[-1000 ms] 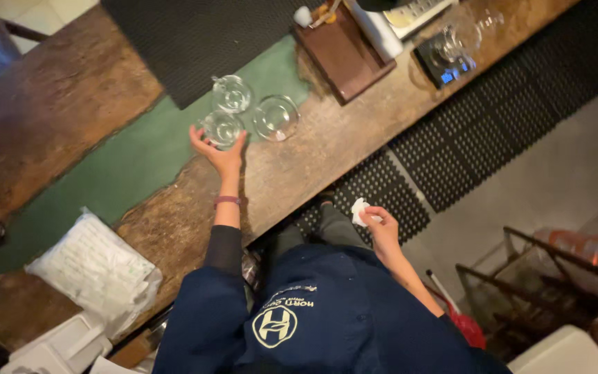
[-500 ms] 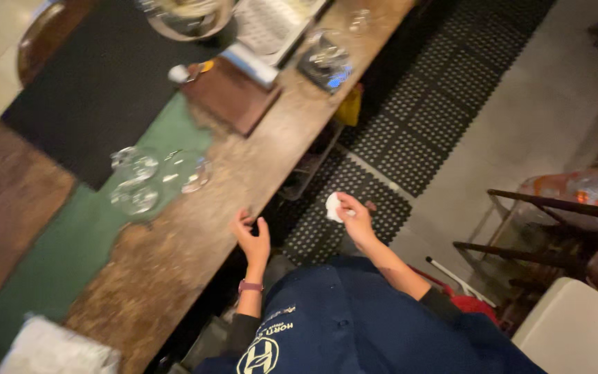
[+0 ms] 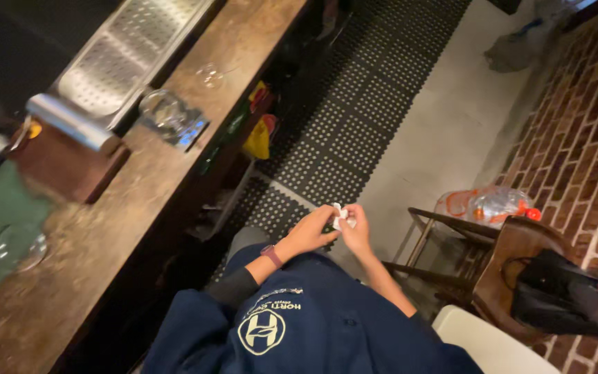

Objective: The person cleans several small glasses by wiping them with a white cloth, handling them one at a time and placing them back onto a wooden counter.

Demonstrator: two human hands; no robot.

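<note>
Both hands meet in front of the person's dark blue jacket, out over the black perforated rubber floor mat (image 3: pixel 354 131) and well clear of the long worn wooden counter (image 3: pixel 105 228), which serves here as the landmark. The left hand (image 3: pixel 311 232), with a dark watch on its wrist, and the right hand (image 3: pixel 358 234) close from either side on a small crumpled white piece of paper or cloth (image 3: pixel 341 218); the fingers of both are curled together and pinched on it, so it sits between the fingertips, seemingly so that both hands can work it at once, though whether it is being folded or torn is too small to tell. On the counter, near its far end, a clear stemmed glass (image 3: pixel 210 75) lies or stands by the edge, and closer along it a rounded glass vessel (image 3: pixel 162 109) rests on a small flat device with a lit blue panel. Beside that, a brown wooden block (image 3: pixel 64 163) holds a metal bar. Away from the counter, across the mat, a dark wooden chair (image 3: pixel 513 270) carries a black bag (image 3: pixel 558 291) near the brick wall (image 3: pixel 590 125).
</note>
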